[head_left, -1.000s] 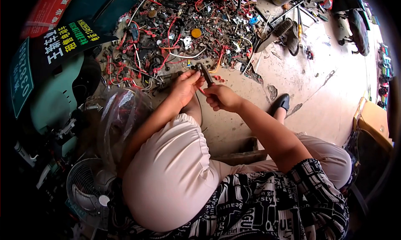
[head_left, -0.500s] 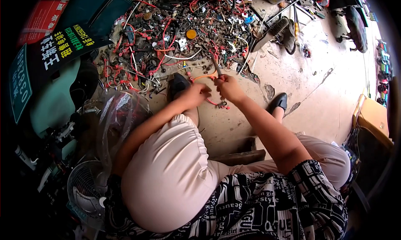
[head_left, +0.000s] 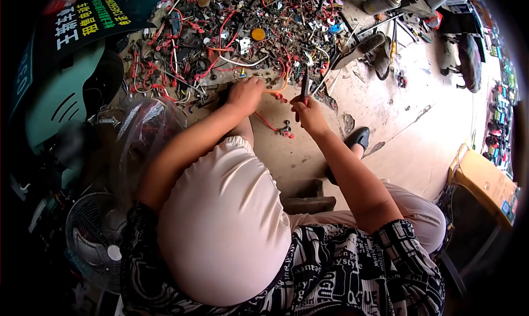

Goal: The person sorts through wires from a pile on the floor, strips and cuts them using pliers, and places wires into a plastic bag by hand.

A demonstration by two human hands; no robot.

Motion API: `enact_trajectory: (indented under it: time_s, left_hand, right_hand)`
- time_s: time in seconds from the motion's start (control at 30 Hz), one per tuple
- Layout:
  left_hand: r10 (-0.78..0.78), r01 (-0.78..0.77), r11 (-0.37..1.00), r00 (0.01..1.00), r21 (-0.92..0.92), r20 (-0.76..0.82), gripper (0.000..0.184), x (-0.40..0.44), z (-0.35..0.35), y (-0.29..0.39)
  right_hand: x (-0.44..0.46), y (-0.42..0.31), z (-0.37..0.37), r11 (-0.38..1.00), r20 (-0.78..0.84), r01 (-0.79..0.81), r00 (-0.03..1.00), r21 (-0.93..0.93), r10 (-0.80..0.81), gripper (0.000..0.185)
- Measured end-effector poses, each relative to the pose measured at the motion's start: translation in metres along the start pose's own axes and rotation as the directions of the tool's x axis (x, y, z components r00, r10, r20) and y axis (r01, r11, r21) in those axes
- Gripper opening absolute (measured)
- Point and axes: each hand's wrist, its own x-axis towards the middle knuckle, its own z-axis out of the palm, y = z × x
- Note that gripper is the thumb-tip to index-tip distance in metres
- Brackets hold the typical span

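My right hand [head_left: 309, 113] is closed around a narrow dark tool [head_left: 306, 85], whose long end points away from me toward the pile; its exact kind is unclear. My left hand [head_left: 246, 97] is at the near edge of the pile, fingers curled and partly hidden, so what they grip cannot be made out. An orange wire [head_left: 277, 90] runs beside its fingertips toward small red terminals. Below, between my hands, a red wire [head_left: 266, 121] lies on the floor with a dark and red connector [head_left: 286, 130] at its end.
A wide pile of wires and small parts [head_left: 220, 46] spreads ahead, with an orange round piece [head_left: 258, 34] on it. A brush [head_left: 370, 43] and spray can [head_left: 382, 3] stand right. A fan [head_left: 96, 241] and plastic bag [head_left: 149, 129] are left, a cardboard box [head_left: 485, 178] right.
My hands have moved apart: the left went up and left, the right slightly right with the tool. The red wire's connector now lies in plain view between them. The camera view has shifted.
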Motion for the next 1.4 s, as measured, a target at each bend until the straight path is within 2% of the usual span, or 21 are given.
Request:
enact_trajectory:
  time_s: [0.07,0.1,0.13,0.2,0.23,0.3,0.33,0.37,0.43,0.47,0.5,0.57,0.67,0.73,0.8,0.93,1.03,1.1,1.23,1.3,1.4]
  left_hand:
    - [-0.028,0.023,0.993,0.999,-0.112,-0.036,0.008,-0.001,-0.017,0.011]
    - [-0.059,0.042,0.974,0.996,-0.223,-0.068,0.008,-0.002,-0.028,0.018]
    - [-0.059,0.043,0.975,0.996,-0.219,-0.067,0.008,-0.004,-0.030,0.022]
    - [-0.105,0.076,0.813,0.994,-0.577,-0.017,0.011,-0.005,-0.034,0.027]
    - [-0.107,0.077,0.814,0.994,-0.576,-0.018,0.011,-0.003,-0.036,0.029]
    - [-0.130,0.155,0.656,0.987,-0.739,0.092,0.018,-0.001,-0.042,0.032]
    - [-0.155,0.228,0.487,0.973,-0.843,0.173,0.022,0.001,-0.045,0.031]
    - [-0.160,0.229,0.486,0.972,-0.844,0.172,0.022,0.003,-0.048,0.032]
    - [-0.311,0.149,0.197,0.947,-0.969,0.083,0.017,0.007,-0.052,0.032]
    - [-0.296,0.182,0.349,0.952,-0.919,0.076,0.026,0.007,-0.044,0.021]
    - [-0.301,0.181,0.349,0.951,-0.920,0.072,0.026,0.007,-0.034,0.015]
    - [-0.188,-0.004,0.607,0.971,-0.795,-0.149,0.033,0.006,-0.030,0.011]
    - [-0.157,0.057,0.522,0.987,-0.851,-0.031,0.037,0.000,-0.031,0.013]
    - [-0.141,0.064,0.488,0.990,-0.871,-0.007,0.036,-0.001,-0.032,0.014]
    - [-0.133,0.299,0.340,0.954,-0.892,0.269,0.030,-0.003,-0.031,0.013]
    - [-0.125,0.284,0.246,0.958,-0.927,0.260,0.025,-0.009,-0.030,0.007]
    - [-0.279,0.367,0.119,0.904,-0.923,0.323,0.022,-0.013,-0.031,0.006]
    - [-0.434,0.422,-0.108,0.795,-0.900,0.424,0.019,-0.016,-0.038,0.009]
    - [-0.424,0.436,-0.136,0.786,-0.890,0.450,0.017,-0.019,-0.043,0.015]
    - [-0.417,0.436,-0.171,0.781,-0.884,0.466,0.017,-0.017,-0.043,0.019]
    - [-0.407,0.427,-0.187,0.786,-0.885,0.466,0.018,-0.015,-0.046,0.021]
  right_hand:
    - [0.002,0.002,0.001,0.965,-0.105,0.242,0.962,-0.102,-0.252,0.016]
    - [0.000,-0.003,0.000,0.965,-0.104,0.243,0.962,-0.100,-0.253,0.016]
    - [-0.005,-0.017,-0.001,0.911,-0.120,0.288,0.935,-0.295,-0.334,0.017]
    - [-0.011,-0.030,0.002,0.723,-0.131,0.389,0.826,-0.571,-0.549,0.018]
    - [-0.008,-0.029,0.001,0.722,-0.129,0.391,0.826,-0.570,-0.549,0.018]
    - [-0.002,-0.028,-0.001,0.612,-0.083,0.345,0.824,-0.711,-0.561,0.016]
    - [-0.004,-0.032,0.000,0.624,-0.123,0.348,0.802,-0.700,-0.585,0.013]
    - [-0.004,-0.037,-0.001,0.621,-0.117,0.351,0.802,-0.701,-0.586,0.013]
    - [-0.006,-0.044,-0.006,0.975,-0.105,0.198,0.973,-0.098,-0.208,0.020]
    - [-0.005,-0.055,-0.009,0.993,-0.012,0.110,0.994,0.046,-0.109,0.022]
    - [-0.010,-0.066,-0.014,0.983,0.059,0.086,0.994,0.160,-0.096,0.024]
    - [-0.010,-0.072,-0.024,0.962,0.174,0.014,0.983,0.271,-0.063,0.023]
    - [-0.011,-0.077,-0.030,0.881,0.335,-0.073,0.937,0.467,-0.100,0.023]
    - [-0.013,-0.076,-0.032,0.855,0.375,-0.112,0.921,0.506,-0.102,0.023]
    - [-0.014,-0.073,-0.033,0.827,0.412,-0.149,0.905,0.541,-0.106,0.022]
    - [-0.016,-0.069,-0.032,0.836,0.383,-0.188,0.923,0.515,-0.029,0.023]
    - [-0.009,-0.062,-0.034,0.878,0.362,-0.174,0.932,0.445,0.002,0.026]
    - [-0.005,-0.053,-0.034,0.883,0.393,-0.177,0.920,0.435,-0.009,0.029]
    - [-0.010,-0.048,-0.026,0.882,0.424,-0.272,0.901,0.386,0.092,0.033]
    - [-0.016,-0.051,-0.015,0.962,0.399,-0.252,0.897,0.103,0.192,0.041]
    - [-0.016,-0.029,0.007,0.979,0.368,-0.178,0.921,0.100,0.130,0.038]
